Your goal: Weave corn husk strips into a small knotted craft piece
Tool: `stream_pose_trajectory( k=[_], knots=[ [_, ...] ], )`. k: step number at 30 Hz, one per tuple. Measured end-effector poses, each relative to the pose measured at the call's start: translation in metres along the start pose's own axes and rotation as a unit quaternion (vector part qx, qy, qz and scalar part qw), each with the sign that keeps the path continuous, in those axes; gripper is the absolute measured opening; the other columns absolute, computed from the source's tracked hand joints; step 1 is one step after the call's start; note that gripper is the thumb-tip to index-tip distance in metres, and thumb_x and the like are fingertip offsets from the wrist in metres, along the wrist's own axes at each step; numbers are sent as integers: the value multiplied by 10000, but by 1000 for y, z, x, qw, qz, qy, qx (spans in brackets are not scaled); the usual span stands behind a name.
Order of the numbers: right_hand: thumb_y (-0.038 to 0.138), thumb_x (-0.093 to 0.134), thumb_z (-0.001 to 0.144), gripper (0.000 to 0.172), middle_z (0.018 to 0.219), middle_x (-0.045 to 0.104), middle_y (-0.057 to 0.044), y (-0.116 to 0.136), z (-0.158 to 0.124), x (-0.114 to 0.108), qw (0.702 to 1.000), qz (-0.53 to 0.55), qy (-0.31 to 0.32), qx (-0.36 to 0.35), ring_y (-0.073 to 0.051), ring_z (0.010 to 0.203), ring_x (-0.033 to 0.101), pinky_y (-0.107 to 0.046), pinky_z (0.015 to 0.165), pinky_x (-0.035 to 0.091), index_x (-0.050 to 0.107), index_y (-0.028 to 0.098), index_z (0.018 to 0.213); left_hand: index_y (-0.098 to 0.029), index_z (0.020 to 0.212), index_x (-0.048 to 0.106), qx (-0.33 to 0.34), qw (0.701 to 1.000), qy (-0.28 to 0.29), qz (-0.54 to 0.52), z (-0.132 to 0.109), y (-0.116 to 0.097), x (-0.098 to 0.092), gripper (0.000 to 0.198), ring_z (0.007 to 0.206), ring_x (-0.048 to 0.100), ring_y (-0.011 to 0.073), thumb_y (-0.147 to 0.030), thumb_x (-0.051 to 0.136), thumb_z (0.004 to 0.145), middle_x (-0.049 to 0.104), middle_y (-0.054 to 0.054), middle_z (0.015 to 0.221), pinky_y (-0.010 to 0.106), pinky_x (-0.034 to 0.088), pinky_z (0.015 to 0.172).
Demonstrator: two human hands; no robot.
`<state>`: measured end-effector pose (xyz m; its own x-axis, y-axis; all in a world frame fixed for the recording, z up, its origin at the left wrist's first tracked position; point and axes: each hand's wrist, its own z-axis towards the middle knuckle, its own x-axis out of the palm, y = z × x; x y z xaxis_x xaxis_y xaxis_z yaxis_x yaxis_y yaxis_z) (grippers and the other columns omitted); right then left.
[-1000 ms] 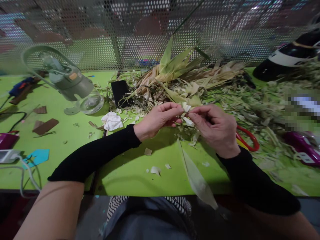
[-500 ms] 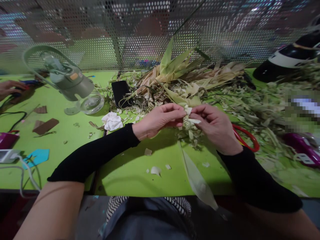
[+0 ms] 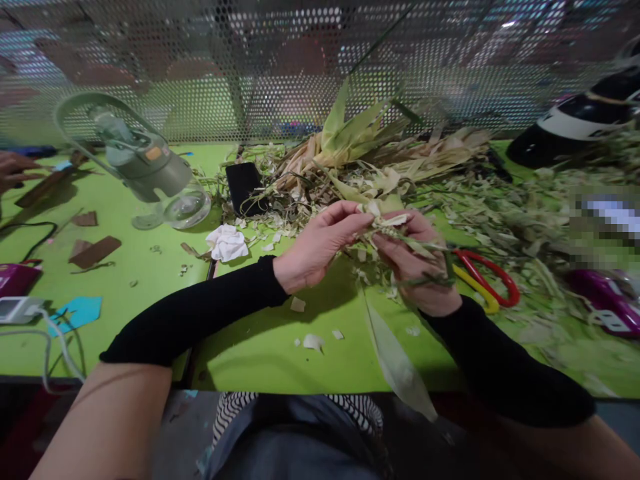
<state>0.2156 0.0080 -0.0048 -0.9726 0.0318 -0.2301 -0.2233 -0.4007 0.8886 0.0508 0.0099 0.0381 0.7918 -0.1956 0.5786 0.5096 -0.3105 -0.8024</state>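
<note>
Over the middle of the green table, my left hand (image 3: 325, 243) pinches the end of a pale braid of corn husk strips (image 3: 387, 225) between thumb and fingers. Pressed close on the other side, my right hand (image 3: 420, 257) is closed on the same strips, and loose ends trail over its back and wrist. My fingers partly hide the piece. Below, a long flat husk leaf (image 3: 395, 357) hangs past the table's front edge. Behind my hands lies a heap of dried and green corn husks (image 3: 350, 143).
Red and yellow scissors handles (image 3: 493, 280) lie beside my right wrist. A black phone (image 3: 245, 188), a crumpled tissue (image 3: 227, 243) and a tilted water bottle (image 3: 150, 163) are to the left. A dark bottle (image 3: 565, 130) stands back right; another person's hand (image 3: 15, 170) is far left.
My right hand has rolled over, bringing strips across its back and showing more of the scissors. My left hand stays pinched. The other person's hand at far left has shifted.
</note>
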Motion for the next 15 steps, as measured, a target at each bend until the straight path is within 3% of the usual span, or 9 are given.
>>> stream_pose_trajectory(
  k=[3, 5, 9, 15],
  knots=[
    [387, 781, 822, 224, 819, 657, 31, 3, -5, 8, 999, 3, -26, -19, -143, 623, 613, -277, 515, 451, 595, 305, 918, -162, 786, 557, 27, 999, -18, 10, 2, 7, -1, 152, 648, 471, 31, -113, 672, 873, 563, -67, 751, 170, 404, 656],
    [401, 778, 834, 208, 815, 668, 28, 4, -7, 10, 999, 8, -43, -14, -144, 611, 615, -275, 495, 447, 608, 307, 911, -161, 787, 547, 36, 999, -17, 19, 1, 11, -1, 152, 638, 452, 30, -116, 659, 880, 549, -67, 747, 173, 380, 634],
    [464, 807, 805, 268, 697, 617, 45, 0, -8, 8, 996, 44, -74, 24, -104, 484, 484, -256, 421, 364, 656, 274, 919, -164, 797, 530, 47, 997, -11, 57, -1, 15, -1, 151, 631, 443, 34, -125, 647, 884, 524, -69, 732, 188, 381, 645],
    [470, 825, 770, 326, 530, 441, 71, 10, -4, 5, 988, 112, -43, 98, -65, 408, 275, -252, 370, 182, 622, 218, 731, -172, 850, 559, 112, 978, 31, 175, -1, 10, -7, 138, 669, 488, 59, -101, 677, 840, 553, -50, 747, 217, 405, 675]
  ],
)
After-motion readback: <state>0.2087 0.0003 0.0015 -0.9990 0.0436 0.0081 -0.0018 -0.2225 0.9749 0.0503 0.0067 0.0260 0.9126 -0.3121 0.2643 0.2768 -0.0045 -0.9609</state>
